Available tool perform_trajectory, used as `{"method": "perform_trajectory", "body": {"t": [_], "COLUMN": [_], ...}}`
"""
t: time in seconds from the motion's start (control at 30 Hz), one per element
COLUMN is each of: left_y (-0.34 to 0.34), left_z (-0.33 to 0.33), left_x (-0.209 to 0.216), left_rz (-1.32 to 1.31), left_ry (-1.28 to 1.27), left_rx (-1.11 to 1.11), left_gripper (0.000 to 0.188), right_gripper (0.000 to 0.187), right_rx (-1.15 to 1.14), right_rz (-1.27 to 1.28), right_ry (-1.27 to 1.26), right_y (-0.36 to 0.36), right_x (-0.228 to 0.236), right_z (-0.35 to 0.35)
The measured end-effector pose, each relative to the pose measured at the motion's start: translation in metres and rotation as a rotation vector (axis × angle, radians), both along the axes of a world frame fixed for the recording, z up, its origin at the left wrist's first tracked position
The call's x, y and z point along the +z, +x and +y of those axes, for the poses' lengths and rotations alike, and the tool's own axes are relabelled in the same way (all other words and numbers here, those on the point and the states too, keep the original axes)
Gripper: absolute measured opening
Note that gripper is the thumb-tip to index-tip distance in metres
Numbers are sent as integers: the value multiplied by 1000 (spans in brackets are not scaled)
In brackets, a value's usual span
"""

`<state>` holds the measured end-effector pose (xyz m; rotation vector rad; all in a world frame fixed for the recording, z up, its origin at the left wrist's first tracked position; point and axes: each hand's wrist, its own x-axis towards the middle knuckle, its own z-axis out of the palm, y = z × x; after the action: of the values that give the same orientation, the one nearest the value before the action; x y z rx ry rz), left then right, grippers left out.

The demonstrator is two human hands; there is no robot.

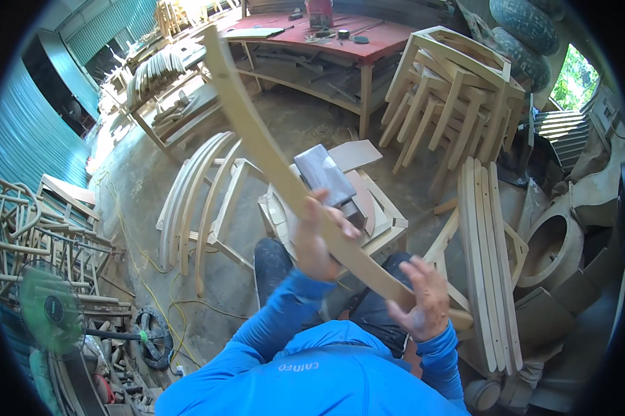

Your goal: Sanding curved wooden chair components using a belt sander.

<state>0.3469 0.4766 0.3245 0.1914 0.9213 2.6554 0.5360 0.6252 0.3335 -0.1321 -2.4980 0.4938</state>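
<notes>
A long, curved wooden slat [264, 149] slants across the view from the upper left down toward my right side. My left hand [316, 239] is closed around its middle, the fingers curling over the edge. Near the slat's lower end, my right hand [423, 298] lies against the wood with its fingers spread. Behind the slat, in front of my knees, a box-shaped thing with a smooth pale grey top [324, 175] rests on a wooden frame [388, 232]. Its lower part is partly hidden by the slat.
Curved slats [187, 201] lean against a frame at left; several straighter ones [489, 270] stand at right. Stacked wooden frames [458, 90] rise beside a red-topped table [347, 43]. A green fan [52, 308] stands at lower left, near a yellow cable [180, 319] on the floor.
</notes>
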Motion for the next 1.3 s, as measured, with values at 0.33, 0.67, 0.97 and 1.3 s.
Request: {"method": "perform_trajectory", "body": {"t": [0.33, 0.67, 0.97, 1.3], "left_y": [-27, -104, -155, -263], "left_z": [39, 50, 63, 51], "left_x": [-110, -143, -163, -156], "left_rz": [465, 936, 781, 753], "left_ry": [-831, -1993, -2138, -2259], "left_rx": [115, 62, 24, 0], "left_gripper": [65, 79, 86, 85], "right_gripper": [48, 57, 60, 75], "right_rx": [-124, -93, 43, 109], "right_rz": [-377, -585, -604, -498], "right_ry": [-413, -231, -261, -266], "right_y": [143, 168, 109, 15], "right_x": [-117, -115, -137, -134], "right_z": [36, 70, 91, 81]}}
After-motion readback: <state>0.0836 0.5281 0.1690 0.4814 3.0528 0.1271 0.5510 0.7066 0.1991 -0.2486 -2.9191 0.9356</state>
